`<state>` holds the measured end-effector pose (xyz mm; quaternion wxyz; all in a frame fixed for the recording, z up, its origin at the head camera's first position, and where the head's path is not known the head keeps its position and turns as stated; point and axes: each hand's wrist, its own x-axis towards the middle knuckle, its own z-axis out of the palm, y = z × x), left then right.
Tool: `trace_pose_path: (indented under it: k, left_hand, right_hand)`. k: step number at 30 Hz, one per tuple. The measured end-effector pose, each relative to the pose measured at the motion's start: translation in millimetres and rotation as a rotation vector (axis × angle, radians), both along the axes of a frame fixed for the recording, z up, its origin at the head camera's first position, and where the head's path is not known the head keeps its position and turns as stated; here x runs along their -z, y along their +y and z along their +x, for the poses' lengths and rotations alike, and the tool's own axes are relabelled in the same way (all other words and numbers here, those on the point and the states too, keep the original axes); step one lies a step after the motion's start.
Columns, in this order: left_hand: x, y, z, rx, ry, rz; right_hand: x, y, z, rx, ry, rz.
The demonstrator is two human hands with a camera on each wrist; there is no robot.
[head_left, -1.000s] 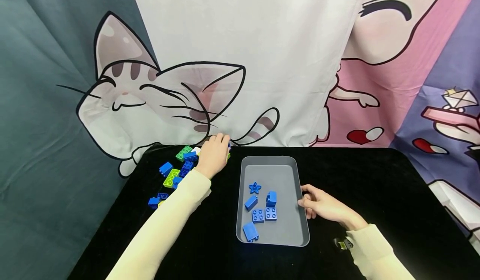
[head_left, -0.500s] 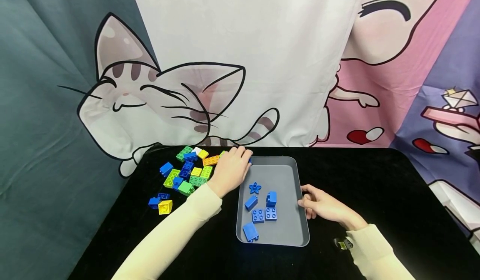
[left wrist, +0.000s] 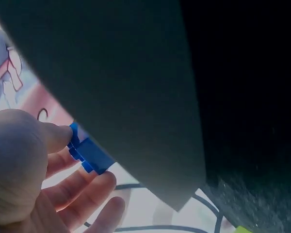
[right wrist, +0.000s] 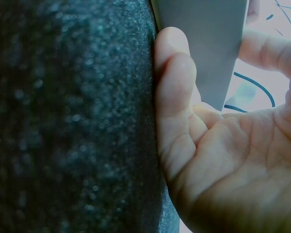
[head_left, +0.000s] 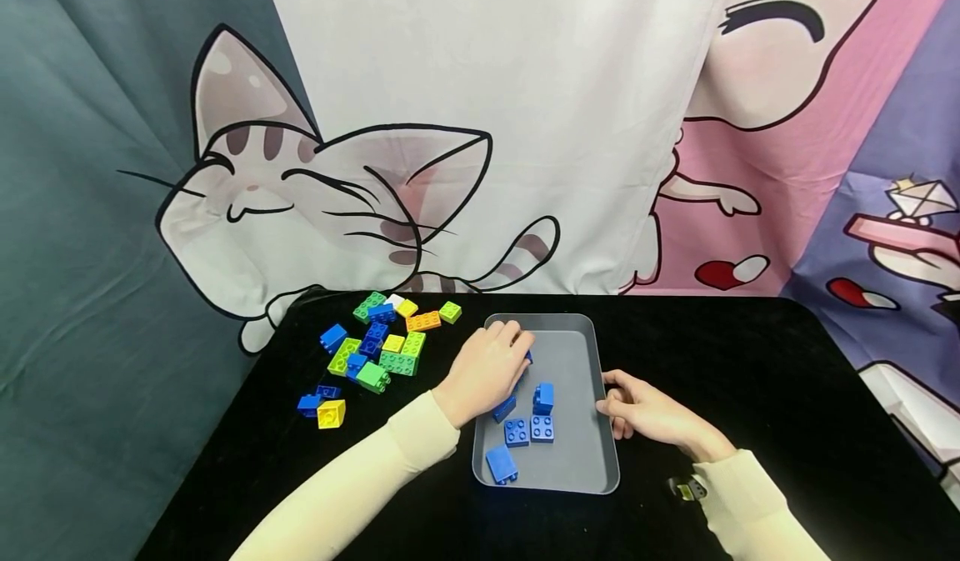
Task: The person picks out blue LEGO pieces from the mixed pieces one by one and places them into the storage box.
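Observation:
Over the upper left part of the grey tray, my left hand pinches a blue toy brick between thumb and fingers. In the head view the hand hides most of that brick and also the blue star piece. Several blue bricks lie in the tray below the hand, some with studs up and others on their sides. My right hand holds the tray's right rim, thumb at the edge; in the right wrist view its curled fingers lie against the outer wall.
Left of the tray, a loose group of bricks lies on the black cloth: green bricks, an orange brick, yellow bricks and more blue bricks. A printed curtain hangs behind the table.
My left hand has moved right and toward me, from the back of the brick group to over the tray, carrying the blue brick. My right hand and the tray stay in place.

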<state>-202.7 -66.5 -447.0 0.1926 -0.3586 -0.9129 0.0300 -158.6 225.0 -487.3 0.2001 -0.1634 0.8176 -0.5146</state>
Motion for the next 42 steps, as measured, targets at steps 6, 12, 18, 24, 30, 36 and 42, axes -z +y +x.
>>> trace_pose_path:
  k: [6, 12, 18, 24, 30, 36, 42]
  left_hand:
    - [4.8, 4.4, 8.5, 0.015, -0.026, -0.019]
    - [8.3, 2.4, 13.1, -0.031, -0.172, -0.022]
    - [8.8, -2.9, 13.9, -0.069, -0.237, -0.014]
    - [6.7, -11.7, 14.5, -0.071, -0.222, 0.016]
    - [5.7, -25.5, 12.0, -0.098, -0.209, 0.030]
    - [6.2, -46.5, 3.7, -0.126, -0.199, 0.088]
    - [4.1, -71.2, -10.0, -0.201, -0.247, 0.122]
  right_hand:
    - [-0.4, -0.4, -0.1, 0.003, -0.004, 0.002]
    - [-0.4, -0.7, -0.1, 0.007, -0.011, 0.004]
    - [-0.3, -0.2, 0.4, 0.007, -0.015, 0.001]
    - [-1.2, 0.6, 1.2, 0.004, -0.014, -0.006]
    - [-2.3, 1.1, 1.8, -0.002, -0.015, -0.017]
    - [-2.8, 0.6, 1.1, -0.002, -0.011, -0.008]
    - [-2.9, -0.2, 0.3, -0.003, -0.015, -0.006]
